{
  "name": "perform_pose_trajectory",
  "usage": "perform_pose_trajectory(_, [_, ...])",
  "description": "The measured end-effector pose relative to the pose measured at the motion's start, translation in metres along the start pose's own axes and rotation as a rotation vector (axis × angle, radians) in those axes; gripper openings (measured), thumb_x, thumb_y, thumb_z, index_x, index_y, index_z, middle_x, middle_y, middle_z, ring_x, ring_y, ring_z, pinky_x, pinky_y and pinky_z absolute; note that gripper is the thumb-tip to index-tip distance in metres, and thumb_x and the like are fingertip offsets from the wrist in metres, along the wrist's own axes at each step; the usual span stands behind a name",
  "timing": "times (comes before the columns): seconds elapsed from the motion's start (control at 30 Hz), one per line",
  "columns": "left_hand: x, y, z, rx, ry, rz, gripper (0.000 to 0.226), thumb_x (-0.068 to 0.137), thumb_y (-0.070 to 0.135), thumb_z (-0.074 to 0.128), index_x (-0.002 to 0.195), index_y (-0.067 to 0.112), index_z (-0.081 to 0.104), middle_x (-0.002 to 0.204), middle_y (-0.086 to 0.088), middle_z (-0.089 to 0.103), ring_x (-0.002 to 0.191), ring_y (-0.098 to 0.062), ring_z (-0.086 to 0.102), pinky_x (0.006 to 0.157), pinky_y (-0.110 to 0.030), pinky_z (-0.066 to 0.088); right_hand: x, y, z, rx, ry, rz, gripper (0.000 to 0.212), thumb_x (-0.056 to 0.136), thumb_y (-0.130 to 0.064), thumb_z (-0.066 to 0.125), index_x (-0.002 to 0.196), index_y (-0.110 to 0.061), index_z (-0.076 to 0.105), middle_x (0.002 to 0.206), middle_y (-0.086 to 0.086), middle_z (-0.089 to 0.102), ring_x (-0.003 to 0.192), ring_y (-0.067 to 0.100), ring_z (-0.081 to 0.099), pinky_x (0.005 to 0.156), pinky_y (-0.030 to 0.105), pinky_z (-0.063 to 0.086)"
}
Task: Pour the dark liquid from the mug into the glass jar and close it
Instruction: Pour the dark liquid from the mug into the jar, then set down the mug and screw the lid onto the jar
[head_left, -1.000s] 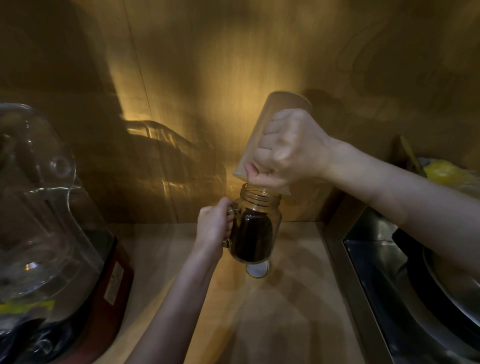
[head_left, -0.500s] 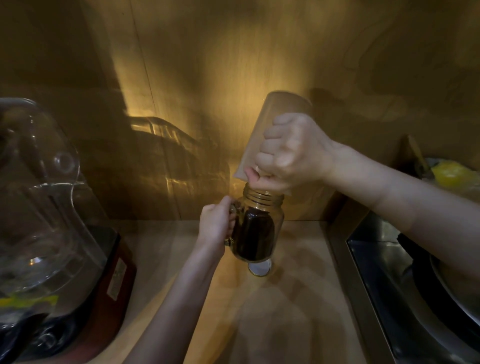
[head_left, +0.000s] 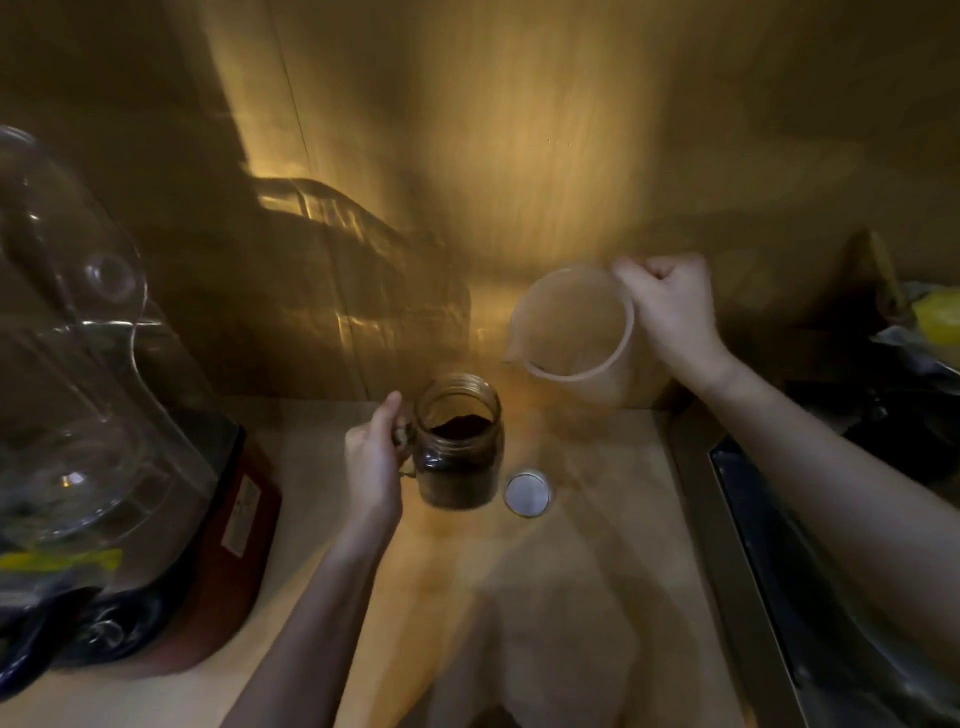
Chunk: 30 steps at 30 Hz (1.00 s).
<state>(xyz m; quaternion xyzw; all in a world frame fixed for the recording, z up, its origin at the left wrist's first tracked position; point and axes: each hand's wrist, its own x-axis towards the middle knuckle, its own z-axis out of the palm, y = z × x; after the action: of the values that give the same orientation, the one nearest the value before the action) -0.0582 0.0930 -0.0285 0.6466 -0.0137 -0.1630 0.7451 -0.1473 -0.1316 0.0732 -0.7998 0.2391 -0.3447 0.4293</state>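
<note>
Pale wooden bench (head_left: 597, 519) under warm light, wood-panelled wall (head_left: 519, 156) behind. At left, a clear blender jug (head_left: 72, 364) on a red base (head_left: 228, 545); at right, a steel sink edge (head_left: 727, 545). Glass jar (head_left: 460, 441) upright, open, partly full of dark liquid (head_left: 460, 423), its handle wrapped in the left hand (head_left: 371, 467) fingers. Round lid (head_left: 527, 492) flat just beside. Mug (head_left: 576, 332) tilted, seemingly empty, gripped by the closed right hand (head_left: 670, 306).
</note>
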Motion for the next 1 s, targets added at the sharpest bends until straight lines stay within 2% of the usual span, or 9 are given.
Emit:
perform_pose_trajectory(0.13, [0.002,-0.014,-0.003,0.075,-0.005,-0.002,0.031,0.087,0.034,0.053,0.080,0.007,0.068,0.079,-0.012,0.066,0.075,-0.014,0.064,0.074,-0.031,0.046,-0.005,0.042,0.016,0.098,0.044,0.273,0.031,0.086,-0.020,0.055,0.058,-0.008,0.052,0.060,0.010,0.035,0.064,0.020,0.034,0.059,0.032,0.027])
perform_pose_trajectory(0.27, [0.003,-0.033,0.004,0.078,0.115,-0.040,0.028,0.090,0.019,0.050,0.065,0.014,0.061,0.058,0.000,0.061,0.057,-0.006,0.056,0.061,-0.022,0.042,-0.011,0.082,0.037,0.150,0.057,0.504,0.032,0.089,-0.014,0.054,0.059,-0.002,0.052,0.061,0.007,0.035,0.062,0.018,0.033,0.058,0.030,0.027])
perform_pose_trajectory(0.33, [0.002,-0.048,0.007,0.139,0.100,-0.042,0.023,0.089,0.021,0.050,0.073,0.009,0.061,0.067,-0.010,0.056,0.063,-0.018,0.050,0.058,-0.027,0.040,-0.014,0.102,0.048,0.164,0.058,0.594,0.040,0.090,-0.014,0.055,0.053,-0.014,0.042,0.052,0.003,0.035,0.054,0.015,0.031,0.052,0.028,0.026])
perform_pose_trajectory(0.4, [0.002,-0.062,0.008,0.198,0.157,-0.032,0.015,0.090,0.018,0.048,0.081,0.011,0.056,0.073,-0.010,0.050,0.061,-0.017,0.043,0.053,-0.017,0.039,-0.018,0.118,0.061,0.187,0.067,0.671,0.044,0.092,-0.012,0.052,0.051,-0.017,0.037,0.035,-0.008,0.037,0.043,0.009,0.032,0.044,0.022,0.027])
perform_pose_trajectory(0.47, [0.002,-0.075,0.009,0.239,0.151,-0.037,0.013,0.091,0.015,0.044,0.081,0.011,0.052,0.073,-0.010,0.047,0.059,-0.015,0.038,0.047,-0.010,0.034,-0.021,0.132,0.074,0.207,0.064,0.714,0.046,0.093,-0.009,0.049,0.050,-0.016,0.035,0.025,-0.010,0.033,0.033,0.003,0.029,0.035,0.015,0.025])
perform_pose_trajectory(0.53, [0.001,-0.088,0.010,0.204,0.155,-0.150,0.016,0.090,0.019,0.046,0.078,0.010,0.053,0.071,-0.010,0.045,0.061,-0.018,0.039,0.052,-0.018,0.035,-0.025,0.146,0.089,0.238,0.040,0.741,0.047,0.094,-0.010,0.047,0.050,-0.016,0.034,0.026,-0.011,0.034,0.034,0.002,0.028,0.038,0.014,0.026])
perform_pose_trajectory(0.7, [0.009,-0.121,0.005,0.122,0.173,-0.343,0.038,0.085,0.010,0.049,0.049,0.011,0.042,0.033,0.009,0.033,0.036,-0.004,0.032,0.043,-0.022,0.030,-0.029,0.171,0.128,0.258,-0.006,0.781,0.052,0.099,-0.024,0.045,0.050,-0.016,0.034,0.030,-0.010,0.036,0.029,-0.001,0.028,0.035,0.012,0.024])
perform_pose_trajectory(0.87, [0.015,-0.144,-0.001,0.196,0.135,-0.346,0.042,0.085,0.007,0.049,0.043,0.010,0.041,0.033,0.007,0.034,0.034,-0.004,0.030,0.041,-0.020,0.027,-0.035,0.183,0.146,0.240,-0.102,0.770,0.054,0.100,-0.034,0.042,0.049,-0.018,0.032,0.046,-0.001,0.032,0.042,0.009,0.029,0.049,0.022,0.027])
perform_pose_trajectory(1.0, [0.016,-0.150,0.001,0.204,0.140,-0.368,0.043,0.086,0.006,0.048,0.043,0.005,0.048,0.040,-0.002,0.039,0.037,-0.005,0.037,0.040,-0.016,0.029,-0.038,0.188,0.150,0.206,-0.088,0.780,0.055,0.100,-0.030,0.042,0.047,-0.015,0.035,0.049,0.003,0.034,0.037,0.004,0.032,0.044,0.012,0.032])
